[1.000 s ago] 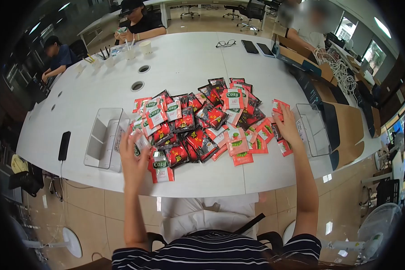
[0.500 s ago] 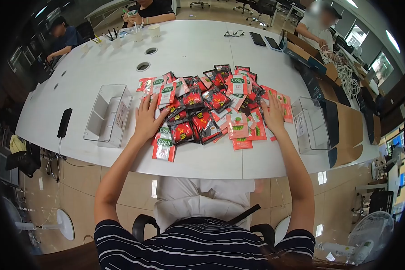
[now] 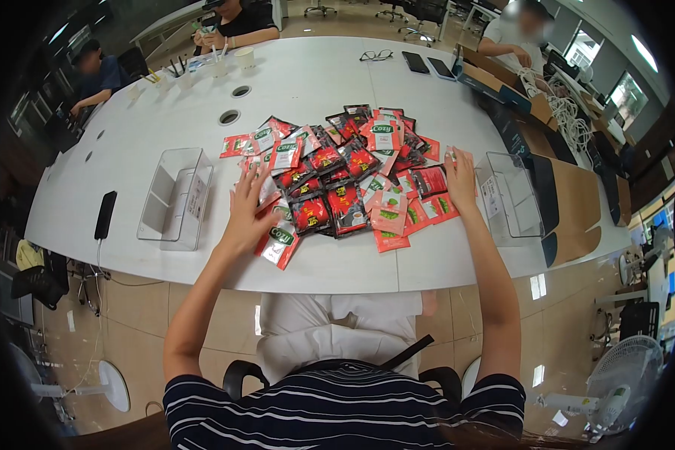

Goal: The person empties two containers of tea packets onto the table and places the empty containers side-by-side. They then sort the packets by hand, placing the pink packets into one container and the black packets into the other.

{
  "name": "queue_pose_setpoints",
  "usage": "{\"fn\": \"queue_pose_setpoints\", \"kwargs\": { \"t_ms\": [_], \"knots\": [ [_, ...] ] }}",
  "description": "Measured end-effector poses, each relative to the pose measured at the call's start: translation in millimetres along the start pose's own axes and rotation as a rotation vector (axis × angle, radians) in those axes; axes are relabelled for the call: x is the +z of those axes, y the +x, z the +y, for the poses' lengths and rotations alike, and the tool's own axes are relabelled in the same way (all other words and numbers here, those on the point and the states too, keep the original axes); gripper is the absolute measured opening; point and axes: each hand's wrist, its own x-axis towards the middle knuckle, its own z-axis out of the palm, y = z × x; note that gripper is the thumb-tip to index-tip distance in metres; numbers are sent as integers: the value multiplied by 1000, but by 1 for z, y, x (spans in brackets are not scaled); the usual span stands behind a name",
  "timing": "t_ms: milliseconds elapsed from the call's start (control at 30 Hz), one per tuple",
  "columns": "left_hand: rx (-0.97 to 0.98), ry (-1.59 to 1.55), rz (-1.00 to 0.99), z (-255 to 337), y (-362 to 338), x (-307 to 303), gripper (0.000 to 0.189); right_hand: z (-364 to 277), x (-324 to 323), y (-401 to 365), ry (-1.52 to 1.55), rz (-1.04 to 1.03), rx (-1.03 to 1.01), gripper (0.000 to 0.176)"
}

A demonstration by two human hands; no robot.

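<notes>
A loose pile of sachets covers the middle of the white table (image 3: pixel 322 262). Black-and-red sachets (image 3: pixel 346 208) lie at its centre, with red-and-white Cozy sachets (image 3: pixel 285 153) mostly to the left and top. Pink sachets with a green print (image 3: pixel 389 214) are at the lower right. My left hand (image 3: pixel 249 214) rests at the pile's left edge, fingers spread, touching Cozy sachets. At the right edge my right hand (image 3: pixel 461 180) lies with its fingers extended beside the sachets. Neither hand grips anything. An open clear bin stands outside each hand, one left (image 3: pixel 151 206) and one right (image 3: pixel 529 199).
A phone (image 3: pixel 106 214) with a cable lies far left. Glasses (image 3: pixel 376 55), two phones (image 3: pixel 415 62) and paper cups (image 3: pixel 244 58) are toward the back. Cardboard boxes (image 3: pixel 577 199) line the right edge. Three people are around the table's far side.
The pile looks more gathered at its right side, where a black-and-red sachet now shows near my right hand. The whole view has shifted slightly. Both hands remain at the pile's edges.
</notes>
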Motion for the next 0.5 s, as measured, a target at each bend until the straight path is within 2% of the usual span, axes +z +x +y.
{"fn": "queue_pose_setpoints", "kwargs": {
  "t_ms": [33,100,133,300,500],
  "knots": [
    [92,-39,-44,3,-8,-3,100,2,0,-1,-35,-18,19,54],
    [108,115,-134,16,-17,-5,112,1,-1,-3,-113,-44,64,55],
    [121,192,-176,20,-17,-3,118,10,8,1,-117,-38,-2,56],
    [133,259,-160,23,5,16,123,-13,41,6,-115,-61,6,67],
    [127,303,-185,34,26,39,123,-37,50,11,-151,-104,38,69]
  ]
}}
